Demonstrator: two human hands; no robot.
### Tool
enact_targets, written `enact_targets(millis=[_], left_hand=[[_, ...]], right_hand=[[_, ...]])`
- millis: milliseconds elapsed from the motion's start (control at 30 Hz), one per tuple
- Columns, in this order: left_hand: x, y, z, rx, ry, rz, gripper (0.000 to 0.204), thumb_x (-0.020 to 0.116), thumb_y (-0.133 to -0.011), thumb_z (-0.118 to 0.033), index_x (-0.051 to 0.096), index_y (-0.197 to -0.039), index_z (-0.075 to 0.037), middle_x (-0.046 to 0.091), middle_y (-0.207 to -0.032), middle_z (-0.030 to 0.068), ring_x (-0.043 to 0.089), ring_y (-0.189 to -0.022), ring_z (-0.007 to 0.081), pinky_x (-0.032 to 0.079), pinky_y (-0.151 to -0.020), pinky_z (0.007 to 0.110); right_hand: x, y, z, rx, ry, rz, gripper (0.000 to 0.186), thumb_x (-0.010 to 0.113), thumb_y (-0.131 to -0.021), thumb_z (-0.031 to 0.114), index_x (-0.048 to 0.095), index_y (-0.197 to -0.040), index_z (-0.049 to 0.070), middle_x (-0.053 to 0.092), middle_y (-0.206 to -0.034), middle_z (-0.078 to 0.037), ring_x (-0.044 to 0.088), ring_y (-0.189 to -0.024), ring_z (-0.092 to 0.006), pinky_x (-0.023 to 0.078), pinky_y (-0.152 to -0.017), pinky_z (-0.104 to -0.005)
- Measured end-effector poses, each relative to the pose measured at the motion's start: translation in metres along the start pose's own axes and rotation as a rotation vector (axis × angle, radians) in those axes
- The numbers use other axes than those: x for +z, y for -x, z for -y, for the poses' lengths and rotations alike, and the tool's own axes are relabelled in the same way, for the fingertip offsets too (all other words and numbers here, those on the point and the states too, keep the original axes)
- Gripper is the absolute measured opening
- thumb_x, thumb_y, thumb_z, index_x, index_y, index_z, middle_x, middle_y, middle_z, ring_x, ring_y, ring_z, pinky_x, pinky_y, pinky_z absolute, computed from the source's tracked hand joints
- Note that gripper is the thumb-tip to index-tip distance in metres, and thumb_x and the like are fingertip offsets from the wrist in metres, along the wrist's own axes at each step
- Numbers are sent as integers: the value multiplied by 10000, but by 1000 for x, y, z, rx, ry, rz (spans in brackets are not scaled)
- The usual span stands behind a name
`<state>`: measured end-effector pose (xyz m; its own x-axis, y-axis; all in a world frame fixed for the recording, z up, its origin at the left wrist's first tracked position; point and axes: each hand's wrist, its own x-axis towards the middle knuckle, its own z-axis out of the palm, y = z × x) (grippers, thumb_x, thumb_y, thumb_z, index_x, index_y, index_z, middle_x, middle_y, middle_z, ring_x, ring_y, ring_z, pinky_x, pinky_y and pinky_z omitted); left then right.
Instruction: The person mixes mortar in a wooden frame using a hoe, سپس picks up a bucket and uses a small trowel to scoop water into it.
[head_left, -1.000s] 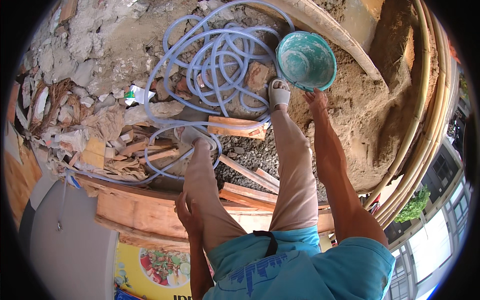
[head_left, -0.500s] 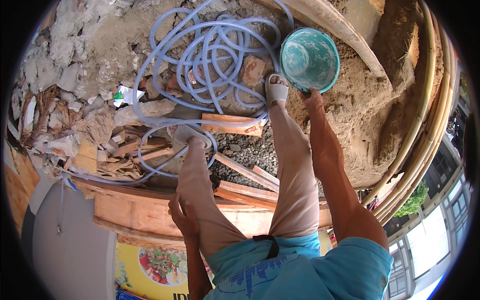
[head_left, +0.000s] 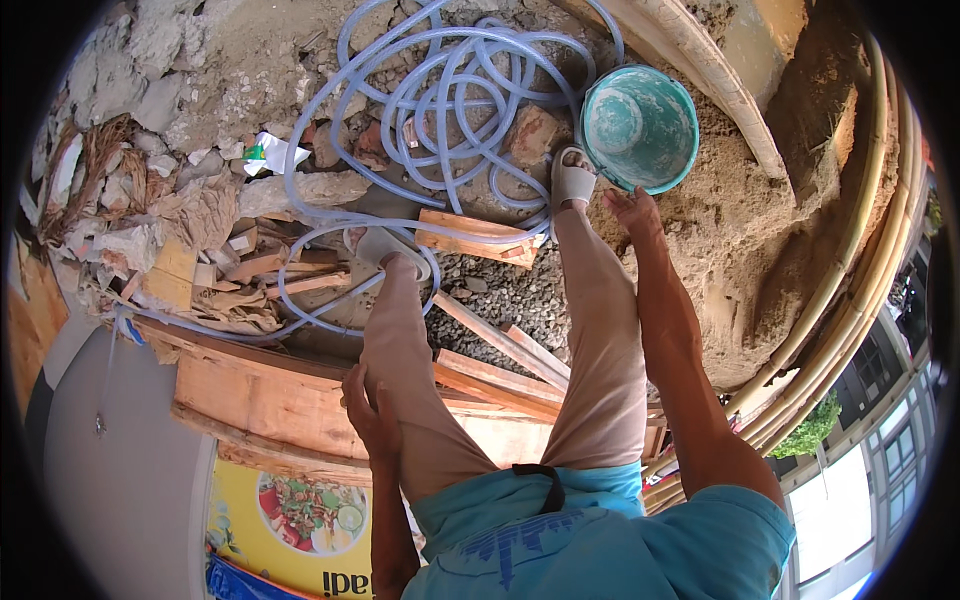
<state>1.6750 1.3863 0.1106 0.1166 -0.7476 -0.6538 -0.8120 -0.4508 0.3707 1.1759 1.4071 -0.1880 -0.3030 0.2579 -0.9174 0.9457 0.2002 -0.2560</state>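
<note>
A teal bucket, its inside smeared with pale residue, sits on the sandy ground at the upper right, just beyond my right foot. My right hand is at the bucket's near rim, its fingers apart and not wrapped round the edge; whether a fingertip still touches the rim is hard to see. Against the outer side of my left leg, near the knee, rests my left hand, fingers spread and holding nothing. A clear bluish hose lies in loose coils left of the bucket.
Wooden boards lie on gravel between my legs. Broken rubble and wood scraps cover the left. A thick bamboo pole slants past the bucket, with more poles curving along the right. Behind me are a plank and a yellow banner.
My right hand has drawn back slightly from the bucket's rim, and its fingers have loosened. The bucket stays in place beside my foot. The whole view has shifted a little.
</note>
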Motion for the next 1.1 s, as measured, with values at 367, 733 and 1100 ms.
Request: enact_targets(millis=[367, 733, 1100], left_hand=[[0, 1, 16, -27, 17, -11, 401, 556, -851, -144, 491, -1213, 16, 496, -1233, 195, 456, -1170, 349, 360, -996, 415], [-4, -14, 32, -121, 45, -67, 369, 584, -833, -121, 519, -1170, 15, 519, -1205, 176, 483, -1136, 336, 388, -968, 403], [-13, -25, 40, -186, 130, -86, 352, 599, -831, -125, 535, -1148, 13, 532, -1181, 164, 503, -1110, 323, 403, -948, 399]], right_hand=[[66, 41, -89, -231, 1078, 963, 563, 577, -823, 435, 520, -1170, -4, 613, -868, -99, 587, -723, -158, 496, -607, -299], [216, 69, -219, -595, 1262, 1021, 363, 616, -768, 134, 589, -1104, 0, 594, -698, -89, 567, -598, -176, 465, -512, -298], [270, 136, -289, -1572, 1650, 1027, 273, 570, -827, 164, 596, -1081, 70, 641, -965, -88, 607, -929, -312, 498, -765, -400]])
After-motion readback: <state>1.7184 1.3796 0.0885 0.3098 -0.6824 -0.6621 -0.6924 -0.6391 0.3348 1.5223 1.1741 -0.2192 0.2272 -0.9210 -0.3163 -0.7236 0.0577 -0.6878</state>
